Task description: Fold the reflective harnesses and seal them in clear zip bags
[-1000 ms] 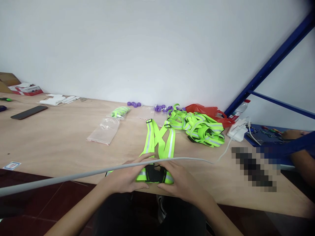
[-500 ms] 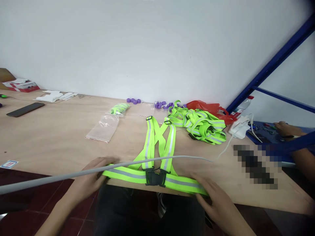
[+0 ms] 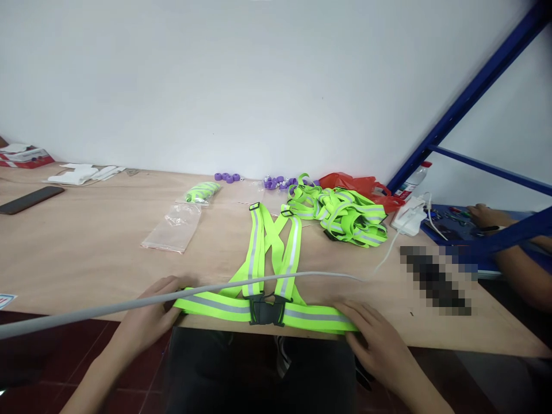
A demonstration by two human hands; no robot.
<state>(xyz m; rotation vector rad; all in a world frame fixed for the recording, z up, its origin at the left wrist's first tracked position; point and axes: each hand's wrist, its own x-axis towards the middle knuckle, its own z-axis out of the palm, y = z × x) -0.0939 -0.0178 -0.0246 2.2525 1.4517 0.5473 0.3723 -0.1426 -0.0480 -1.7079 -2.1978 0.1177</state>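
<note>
We have one reflective harness (image 3: 254,247) laid flat at the near edge of the wooden table (image 3: 99,253), between our two hands. Its waist belt (image 3: 215,306) runs left to right, long axis nearly along that edge, the right end slightly nearer us. Left hand (image 3: 153,305) is at the belt's left end, right hand (image 3: 373,339) on its right end; the black buckle (image 3: 267,312) lies about midway, neither hand clearly closer. Fingers of both hands touch the webbing; we cannot tell whether either is pinched closed on it.

Appearance: fluorescent yellow-green with a silver stripe; two shoulder straps extend to the far side, webbing crossing between them, a black slider (image 3: 255,206) at the far left bend. The buckle looks fastened, though a pale cable (image 3: 95,311) passes across our view just beyond it.
</note>
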